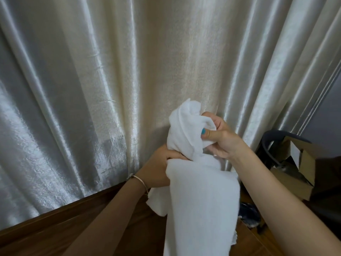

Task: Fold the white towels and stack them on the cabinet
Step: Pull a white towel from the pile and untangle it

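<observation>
Towel: we hold one soft white terry towel [199, 191] up in the air in front of the pale, shiny pleated curtain [92, 80]; its top is bunched into a knot-like lump and the rest hangs down in a long loose drape below our hands.
Right hand: our right hand [219, 137] grips the bunched top, thumb pressed onto the cloth and the fingers curled round behind it.
Left hand: our left hand [158, 163], lower and nearer the curtain's foot, holds the towel just under the bunch; its fingers curl into the fabric, though the fingertips are hidden by the cloth.
Step in hand: we judge that we are still opening the towel out, hunting for an edge or corner; no fold is made yet.
Doing it well: we should run both hands along one hem until each pinches a corner, then spread them apart so the cloth hangs flat before halving it.
Risk: folding from the crumpled lump would likely give a lopsided bundle that stacks badly.
Surface: the dark brown wooden top [55, 224] runs below the curtain; whether it is the cabinet we cannot tell.
Beside: brown cardboard boxes [299, 163] sit right of the curtain.
</observation>
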{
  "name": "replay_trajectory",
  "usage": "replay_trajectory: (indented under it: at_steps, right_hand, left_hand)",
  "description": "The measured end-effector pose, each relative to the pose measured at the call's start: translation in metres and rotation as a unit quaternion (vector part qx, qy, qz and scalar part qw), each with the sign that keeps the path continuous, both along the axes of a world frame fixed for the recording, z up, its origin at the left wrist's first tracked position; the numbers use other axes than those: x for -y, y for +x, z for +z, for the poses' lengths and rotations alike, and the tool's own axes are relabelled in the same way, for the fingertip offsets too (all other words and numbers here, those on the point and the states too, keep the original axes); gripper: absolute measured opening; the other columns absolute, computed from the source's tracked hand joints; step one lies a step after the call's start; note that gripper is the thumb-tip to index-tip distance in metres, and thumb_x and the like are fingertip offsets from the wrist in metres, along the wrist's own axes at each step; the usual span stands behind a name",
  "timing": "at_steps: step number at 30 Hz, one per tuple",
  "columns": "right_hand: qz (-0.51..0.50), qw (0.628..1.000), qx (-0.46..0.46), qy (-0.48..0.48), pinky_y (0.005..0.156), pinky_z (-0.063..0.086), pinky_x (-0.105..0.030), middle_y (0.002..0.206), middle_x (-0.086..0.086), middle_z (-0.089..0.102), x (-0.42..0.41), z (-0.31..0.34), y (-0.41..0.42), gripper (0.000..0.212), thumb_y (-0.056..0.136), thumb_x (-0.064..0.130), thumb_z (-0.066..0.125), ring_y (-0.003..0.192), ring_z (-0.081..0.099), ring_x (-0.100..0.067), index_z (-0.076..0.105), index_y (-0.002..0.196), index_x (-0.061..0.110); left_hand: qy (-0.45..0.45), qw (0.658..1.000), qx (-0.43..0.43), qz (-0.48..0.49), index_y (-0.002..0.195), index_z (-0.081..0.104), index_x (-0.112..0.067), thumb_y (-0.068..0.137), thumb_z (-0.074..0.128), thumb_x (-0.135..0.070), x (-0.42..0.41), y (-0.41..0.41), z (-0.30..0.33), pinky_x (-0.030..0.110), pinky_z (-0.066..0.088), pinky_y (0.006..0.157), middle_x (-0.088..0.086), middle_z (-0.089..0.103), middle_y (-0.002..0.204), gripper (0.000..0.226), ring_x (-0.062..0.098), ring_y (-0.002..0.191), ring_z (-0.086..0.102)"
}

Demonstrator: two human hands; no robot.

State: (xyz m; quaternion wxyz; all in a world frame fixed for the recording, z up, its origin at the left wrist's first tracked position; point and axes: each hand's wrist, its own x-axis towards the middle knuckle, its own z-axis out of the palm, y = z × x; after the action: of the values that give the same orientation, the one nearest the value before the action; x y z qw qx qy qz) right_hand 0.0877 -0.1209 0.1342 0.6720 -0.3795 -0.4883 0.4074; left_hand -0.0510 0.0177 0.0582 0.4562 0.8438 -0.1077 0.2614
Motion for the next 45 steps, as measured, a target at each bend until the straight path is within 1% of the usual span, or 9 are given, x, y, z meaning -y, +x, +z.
replay_trajectory:
  at_steps: [8,13,16,23,27,33,37,40,45]
  right_hand:
    - [-0.208,0.963,-0.027,-0.172,0.083,0.05,-0.028,0.09,0.001,0.073,-0.003,-0.039,0.04,0.026,0.074,0.003,0.071,0.09,0.066,-0.016,0.075,0.09,0.022]
    - [-0.397,0.819,-0.111,-0.4,0.054,0.039,-0.021,0.069,-0.006,0.059,-0.024,-0.122,0.083,0.007,0.084,0.003,0.058,0.057,0.052,-0.014,0.062,0.08,0.007]
    - [-0.375,0.782,-0.147,-0.476,0.069,0.044,-0.03,0.075,-0.006,0.053,-0.035,-0.169,0.086,0.005,0.085,0.008,0.06,0.063,0.047,-0.017,0.058,0.09,0.009]
    - [-0.336,0.766,-0.181,-0.517,0.083,0.048,-0.05,0.143,-0.015,0.034,-0.079,-0.216,0.073,0.088,0.074,0.037,0.078,0.127,0.04,-0.041,0.033,0.143,0.007]
    - [-0.365,0.77,-0.154,-0.5,0.08,0.056,-0.043,0.129,-0.014,0.056,-0.09,-0.252,0.09,0.112,0.04,0.045,0.088,0.11,0.061,-0.033,0.045,0.136,0.007]
    - [-0.377,0.736,-0.122,-0.548,0.097,0.048,-0.048,0.12,-0.018,0.051,-0.094,-0.288,0.128,0.121,0.041,0.037,0.093,0.11,0.056,-0.032,0.03,0.138,0.004]
    - [-0.345,0.744,-0.078,-0.567,0.056,0.053,-0.023,0.066,-0.005,0.065,-0.083,-0.275,0.124,0.027,0.078,0.027,0.076,0.061,0.057,-0.016,0.064,0.085,0.004]
    - [-0.351,0.734,-0.105,-0.572,0.038,0.036,-0.018,0.057,-0.003,0.052,-0.067,-0.234,0.088,0.02,0.084,0.017,0.071,0.05,0.044,-0.012,0.055,0.076,0.008]
    - [-0.395,0.777,-0.091,-0.482,0.065,0.043,-0.028,0.081,-0.007,0.053,-0.052,-0.207,0.08,0.025,0.084,0.02,0.069,0.068,0.048,-0.02,0.056,0.101,0.007]
  left_hand:
    - [0.129,0.974,-0.173,0.07,0.085,0.077,-0.019,0.054,0.073,-0.041,-0.035,-0.022,-0.004,0.02,0.054,0.075,-0.022,0.069,0.077,0.038,-0.005,0.083,0.066]
    - [0.253,0.899,-0.327,0.143,0.09,0.075,-0.03,0.06,0.076,-0.035,-0.06,-0.038,-0.041,0.023,0.052,0.083,-0.006,0.07,0.099,0.031,0.011,0.094,0.064]
    - [0.226,0.892,-0.366,0.137,0.09,0.076,-0.028,0.056,0.068,-0.043,-0.07,-0.048,-0.05,0.02,0.053,0.08,-0.006,0.072,0.096,0.039,0.009,0.091,0.067]
    - [0.169,0.893,-0.375,0.185,0.09,0.076,-0.017,0.056,0.074,-0.034,-0.092,-0.055,-0.055,0.013,0.05,0.072,-0.001,0.073,0.09,0.038,0.01,0.087,0.067]
    - [0.149,0.897,-0.359,0.212,0.09,0.076,-0.017,0.061,0.081,-0.026,-0.101,-0.055,-0.056,0.021,0.054,0.076,-0.003,0.072,0.087,0.031,0.01,0.086,0.067]
    - [0.143,0.893,-0.362,0.225,0.085,0.077,-0.018,0.06,0.079,-0.026,-0.111,-0.053,-0.057,0.019,0.053,0.073,-0.006,0.07,0.079,0.027,0.01,0.082,0.067]
    - [0.137,0.886,-0.379,0.231,0.088,0.076,-0.016,0.064,0.079,-0.025,-0.109,-0.051,-0.059,0.009,0.046,0.068,0.001,0.073,0.09,0.026,0.009,0.085,0.064]
    - [0.138,0.882,-0.39,0.228,0.093,0.076,-0.013,0.067,0.078,-0.023,-0.104,-0.048,-0.057,0.02,0.052,0.078,0.005,0.072,0.097,0.028,0.016,0.092,0.065]
    - [0.126,0.875,-0.403,0.238,0.091,0.075,-0.008,0.068,0.077,-0.021,-0.093,-0.039,-0.055,0.027,0.053,0.08,0.01,0.072,0.096,0.027,0.021,0.093,0.066]
